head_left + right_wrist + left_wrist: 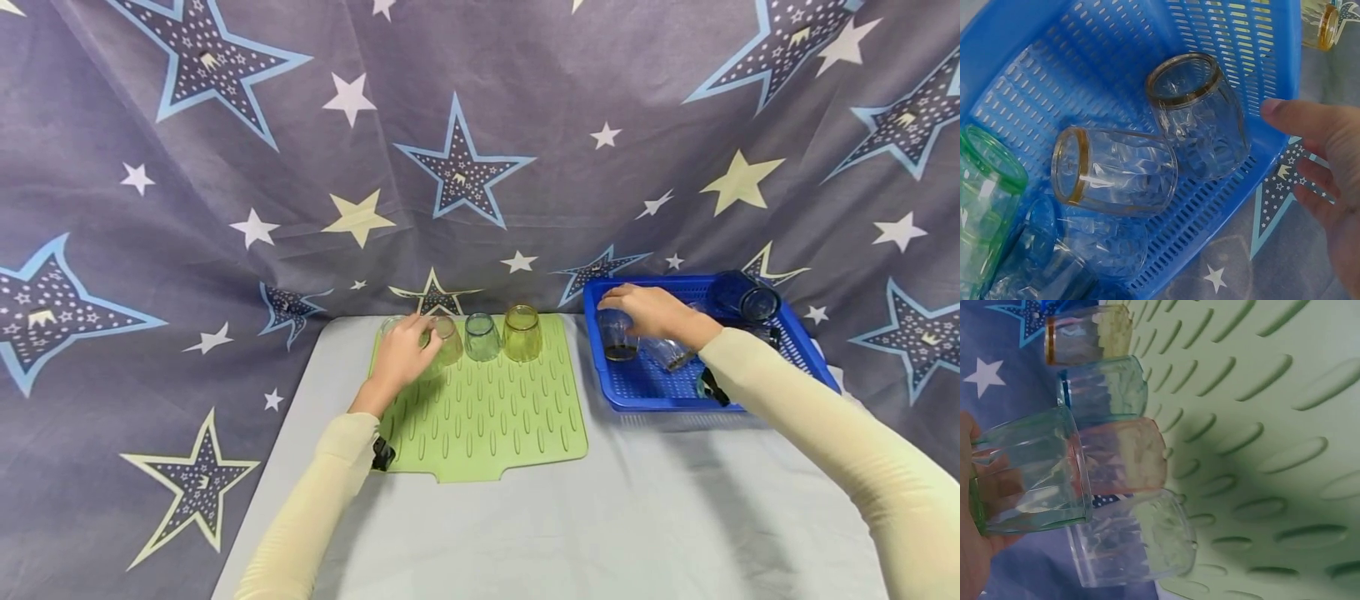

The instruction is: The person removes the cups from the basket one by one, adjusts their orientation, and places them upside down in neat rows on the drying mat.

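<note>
Green-tinted glass (1029, 478) is held near the pink glass (1125, 456)

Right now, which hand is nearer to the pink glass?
Left. The left hand, holding a greenish glass, is close to the pink glass; the right hand is farther, at the blue basket.

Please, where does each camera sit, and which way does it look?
Head: worn on the head, facing forward and down at the green mat and blue basket; left hand, right hand and cream sleeves show.
Left wrist: worn on that wrist, facing the held light green glass and the standing glasses beyond; part of the left hand shows.
Right wrist: worn on that wrist, facing into the basket; part of the right hand shows at the right edge.
Head and left wrist views share the mat.
</note>
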A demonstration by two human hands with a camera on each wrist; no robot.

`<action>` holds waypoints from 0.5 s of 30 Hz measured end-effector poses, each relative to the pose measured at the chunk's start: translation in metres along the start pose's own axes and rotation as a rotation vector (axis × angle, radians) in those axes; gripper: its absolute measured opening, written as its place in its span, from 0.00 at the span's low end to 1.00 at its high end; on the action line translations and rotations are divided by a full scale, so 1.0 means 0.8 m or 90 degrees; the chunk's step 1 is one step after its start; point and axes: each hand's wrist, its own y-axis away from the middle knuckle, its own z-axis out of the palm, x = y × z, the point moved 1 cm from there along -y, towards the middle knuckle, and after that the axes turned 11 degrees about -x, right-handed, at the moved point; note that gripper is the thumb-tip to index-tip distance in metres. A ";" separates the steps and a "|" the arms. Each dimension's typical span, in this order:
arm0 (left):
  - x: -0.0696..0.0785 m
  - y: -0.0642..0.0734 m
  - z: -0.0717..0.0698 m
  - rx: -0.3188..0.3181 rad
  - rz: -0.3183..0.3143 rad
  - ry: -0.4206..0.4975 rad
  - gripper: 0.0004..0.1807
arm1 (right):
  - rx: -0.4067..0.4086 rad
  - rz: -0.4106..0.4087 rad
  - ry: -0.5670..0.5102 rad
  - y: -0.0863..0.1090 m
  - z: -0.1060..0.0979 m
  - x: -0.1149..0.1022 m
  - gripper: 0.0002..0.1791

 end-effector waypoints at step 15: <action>-0.024 0.028 0.012 -0.021 -0.030 -0.020 0.08 | -0.008 -0.012 0.033 -0.010 0.012 -0.001 0.33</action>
